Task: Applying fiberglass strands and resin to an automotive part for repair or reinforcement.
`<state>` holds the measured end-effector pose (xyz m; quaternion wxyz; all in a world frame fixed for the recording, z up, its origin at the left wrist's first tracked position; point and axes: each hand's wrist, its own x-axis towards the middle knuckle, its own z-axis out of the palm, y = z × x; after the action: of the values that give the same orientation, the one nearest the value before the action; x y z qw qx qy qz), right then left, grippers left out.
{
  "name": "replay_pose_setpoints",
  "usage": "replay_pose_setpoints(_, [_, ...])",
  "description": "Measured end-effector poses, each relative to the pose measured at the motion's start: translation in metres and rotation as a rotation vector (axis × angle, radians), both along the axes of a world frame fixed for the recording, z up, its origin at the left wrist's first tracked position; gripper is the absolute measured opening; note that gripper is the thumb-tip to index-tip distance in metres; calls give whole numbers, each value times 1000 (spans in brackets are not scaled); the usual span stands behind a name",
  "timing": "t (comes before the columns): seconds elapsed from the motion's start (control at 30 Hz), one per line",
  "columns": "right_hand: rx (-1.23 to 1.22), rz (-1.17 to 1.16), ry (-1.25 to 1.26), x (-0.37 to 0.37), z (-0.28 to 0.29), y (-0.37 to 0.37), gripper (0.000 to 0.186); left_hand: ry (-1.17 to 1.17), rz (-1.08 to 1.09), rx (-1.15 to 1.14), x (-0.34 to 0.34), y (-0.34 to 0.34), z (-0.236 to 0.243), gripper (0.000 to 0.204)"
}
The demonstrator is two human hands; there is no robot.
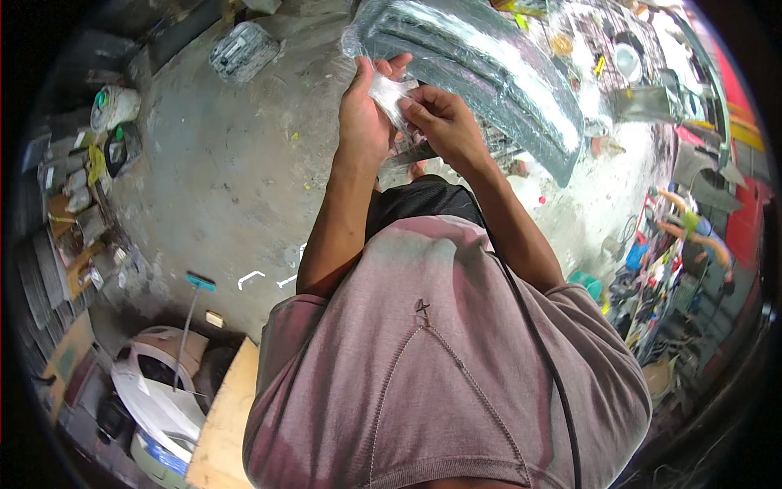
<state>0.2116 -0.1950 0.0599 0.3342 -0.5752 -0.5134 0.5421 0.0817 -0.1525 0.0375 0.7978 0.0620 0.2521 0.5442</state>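
A crumpled piece of white, filmy material (389,96) is stretched between my hands; it looks like thin plastic, though its exact kind is unclear. My left hand (366,114) has its palm turned inward, with the thumb and curved fingers around the left side of the piece. From the other side my right hand (446,124) pinches the piece between thumb and fingers. Just beyond both hands lies a long, dark car bumper (489,69) wrapped in shiny clear film. Part of the white piece is hidden behind my fingers.
A wrapped bundle (243,52) sits on the concrete floor at far left. A broom (199,282) leans by a white bumper part (151,399) at lower left. Clutter lines both sides. Another person (692,224) is at the far right.
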Motion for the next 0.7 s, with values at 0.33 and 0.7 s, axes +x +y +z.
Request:
replay_pose_setpoints(0.33, [108, -305, 15, 4, -20, -29, 21, -41, 7, -180, 27, 9, -28, 15])
replay_pose_setpoints(0.7, [322, -452, 259, 79, 26, -43, 19, -27, 151, -43, 43, 9, 9, 41])
